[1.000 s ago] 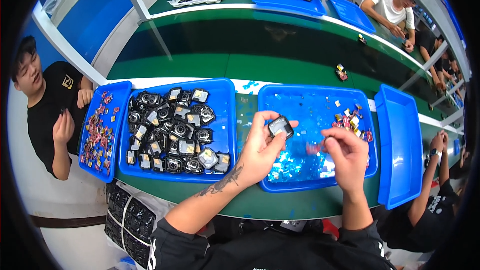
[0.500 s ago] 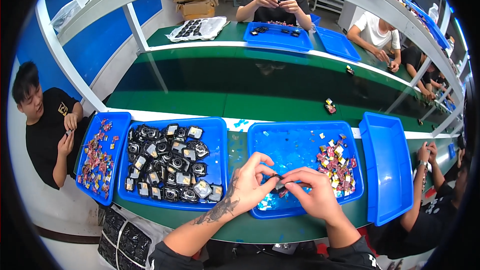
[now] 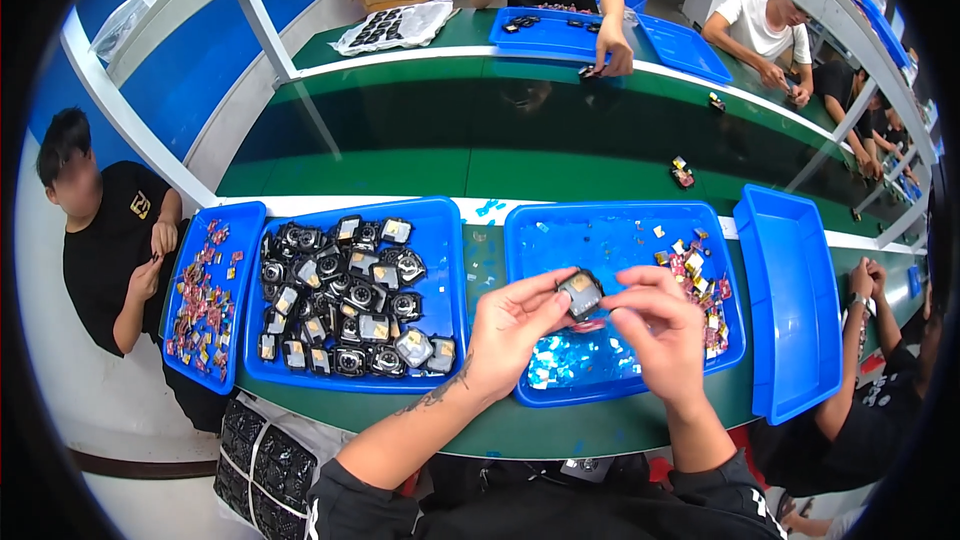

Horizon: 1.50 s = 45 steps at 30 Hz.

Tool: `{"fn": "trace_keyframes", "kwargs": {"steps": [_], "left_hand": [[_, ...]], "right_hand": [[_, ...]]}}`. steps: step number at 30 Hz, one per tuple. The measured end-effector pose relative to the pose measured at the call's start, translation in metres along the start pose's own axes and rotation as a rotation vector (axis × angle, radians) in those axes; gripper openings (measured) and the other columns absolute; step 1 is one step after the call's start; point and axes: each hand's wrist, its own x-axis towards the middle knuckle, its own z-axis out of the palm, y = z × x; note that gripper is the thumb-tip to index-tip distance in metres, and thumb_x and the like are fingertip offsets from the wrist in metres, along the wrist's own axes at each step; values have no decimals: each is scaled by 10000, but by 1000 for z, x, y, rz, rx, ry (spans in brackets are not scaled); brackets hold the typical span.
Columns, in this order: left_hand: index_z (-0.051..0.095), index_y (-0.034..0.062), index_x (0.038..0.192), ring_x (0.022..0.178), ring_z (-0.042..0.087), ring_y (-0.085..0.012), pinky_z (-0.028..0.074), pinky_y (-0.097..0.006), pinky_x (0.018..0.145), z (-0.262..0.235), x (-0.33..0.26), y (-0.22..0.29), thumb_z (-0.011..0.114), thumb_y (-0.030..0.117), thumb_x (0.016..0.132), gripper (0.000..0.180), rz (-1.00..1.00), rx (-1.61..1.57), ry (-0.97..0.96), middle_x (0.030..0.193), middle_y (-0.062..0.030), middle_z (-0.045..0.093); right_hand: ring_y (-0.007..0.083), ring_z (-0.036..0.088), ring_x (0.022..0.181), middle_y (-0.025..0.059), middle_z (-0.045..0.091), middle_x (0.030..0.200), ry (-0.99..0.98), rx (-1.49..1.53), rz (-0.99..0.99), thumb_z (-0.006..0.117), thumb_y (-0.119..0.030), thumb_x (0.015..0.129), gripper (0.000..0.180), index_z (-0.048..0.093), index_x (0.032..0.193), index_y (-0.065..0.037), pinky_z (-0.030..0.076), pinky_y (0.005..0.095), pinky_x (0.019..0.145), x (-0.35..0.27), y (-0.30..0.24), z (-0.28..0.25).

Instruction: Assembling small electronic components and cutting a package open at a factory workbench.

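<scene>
Both hands are raised together over the middle blue plastic tray [image 3: 620,230], which sits on the green bench top [image 3: 420,175]. The left hand [image 3: 515,325] pinches a small dark square component with a pale grey face [image 3: 580,292] between thumb and fingertips, face tilted up toward the head camera, probably so the surface can be looked over. The right hand [image 3: 655,325] meets it from the other side; its fingertips close on the component's lower right edge, where a thin reddish sliver shows. Whether that sliver is a film or a tab cannot be told. Holding the piece above the tray likely lets any scrap drop inside: shiny blue scraps [image 3: 565,360] lie on the tray floor directly under the hands.

The component looks flat and roughly square, with a black rim, rounded corners and a dull grey centre. It is held clear of the tray.

A heap of small red and yellow bits [image 3: 700,285] lies in the same tray, just right of the right hand. The neighbouring blue tray on the left [image 3: 445,240] holds many similar dark square parts [image 3: 345,295], within easy reach of the left hand. An upturned blue tray [image 3: 790,300] lies to the right. A seated person in a black shirt [image 3: 105,250] works at the far-left tray of coloured bits [image 3: 205,300].
</scene>
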Motion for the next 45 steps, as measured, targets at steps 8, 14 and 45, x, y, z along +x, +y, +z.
{"fn": "trace_keyframes", "kwargs": {"steps": [8, 14, 45], "left_hand": [[515, -59, 1300, 1069, 604, -172, 515, -289, 914, 1, -5, 5, 590, -31, 905, 403, -10, 125, -118, 1207, -141, 605], [501, -80, 1300, 1110, 585, -195, 507, -306, 944, -4, -5, -3, 569, -57, 905, 402, 54, 218, -175, 1228, -154, 576], [502, -72, 1222, 915, 639, -147, 520, -274, 818, -2, 29, -51, 589, -13, 877, 361, 395, 85, 11, 1029, -132, 634]], "right_hand": [[162, 594, 676, 75, 650, 790, -53, -222, 60, 684, 32, 774, 173, 695, 938, -22, 450, 289, 602, 4, -27, 7], [229, 566, 604, 69, 656, 749, -32, -395, -58, 732, 16, 728, 147, 648, 835, -40, 427, 336, 555, 3, -29, 9], [193, 618, 851, 104, 646, 961, -101, -575, -204, 722, -96, 853, 305, 601, 1106, 23, 498, 279, 751, -14, -41, 25]]}}
